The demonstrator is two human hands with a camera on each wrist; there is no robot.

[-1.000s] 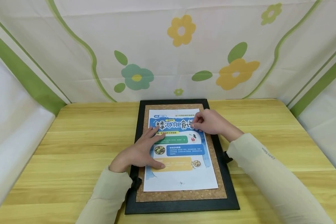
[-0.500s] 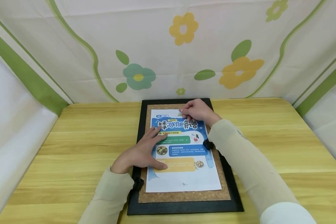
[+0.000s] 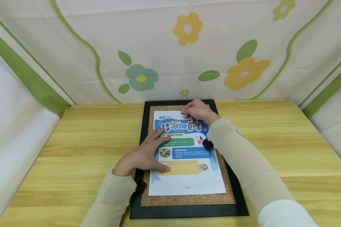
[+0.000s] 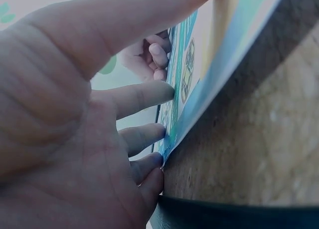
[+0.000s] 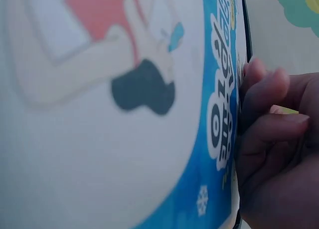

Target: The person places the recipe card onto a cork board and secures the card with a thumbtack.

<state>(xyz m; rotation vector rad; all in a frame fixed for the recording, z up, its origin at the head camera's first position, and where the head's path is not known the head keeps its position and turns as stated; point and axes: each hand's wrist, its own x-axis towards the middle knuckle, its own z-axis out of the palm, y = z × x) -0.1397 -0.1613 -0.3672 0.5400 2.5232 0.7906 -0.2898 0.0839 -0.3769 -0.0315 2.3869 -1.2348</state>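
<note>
A printed poster (image 3: 187, 184) with blue, green and yellow panels lies on a cork board (image 3: 184, 200) in a black frame (image 3: 184, 211). My left hand (image 3: 145, 154) rests on the poster's left side, fingers and thumb spread. In the left wrist view, its fingertips touch the sheet, and the near edge of the poster (image 4: 199, 107) stands slightly off the cork. At the top edge of the sheet, my right hand (image 3: 199, 111) has thumb and forefinger brought together, the other fingers curled. I cannot tell whether a small thing is between those fingertips.
The framed board lies on a yellow wood-grain table (image 3: 74, 151), its far end close to a white cloth backdrop (image 3: 164, 41) printed with flowers. White cloth sides (image 3: 14, 104) stand left and right. Dark wrist mounts (image 3: 208, 144) stick out below both sleeves.
From the poster's upper right, my right hand has moved left and away to its top edge, then stayed there with only a slight shift. The left hand has kept its place.
</note>
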